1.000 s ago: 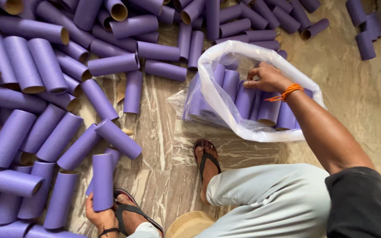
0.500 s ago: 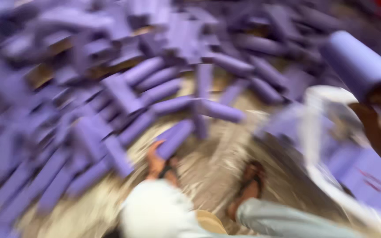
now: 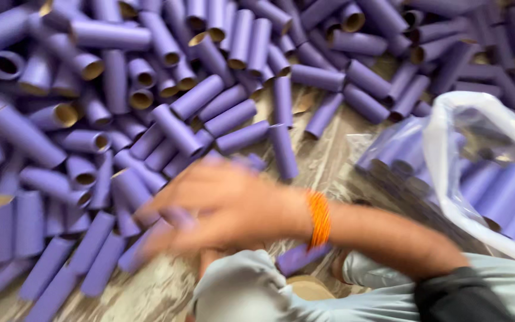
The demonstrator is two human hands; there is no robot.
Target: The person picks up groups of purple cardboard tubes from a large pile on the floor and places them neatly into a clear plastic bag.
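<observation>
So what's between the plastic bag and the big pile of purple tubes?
In the head view, mostly bare floor separates plastic bag from tube pile.

Purple tubes [image 3: 177, 128] loose on the floor [image 3: 323, 161]: too many to count, several dozen at least. Clear plastic bag [image 3: 448, 149]: one, more tubes inside. Hand [image 3: 222, 209] in view: one. Orange wristband [image 3: 319, 217]: one.

I log: matt purple cardboard tubes [image 3: 177, 128], brown raw-card insides; glossy clear plastic bag [image 3: 478, 125] at right; worn, streaked wood-look floor [image 3: 323, 161]; orange thread wristband [image 3: 319, 217].
</observation>
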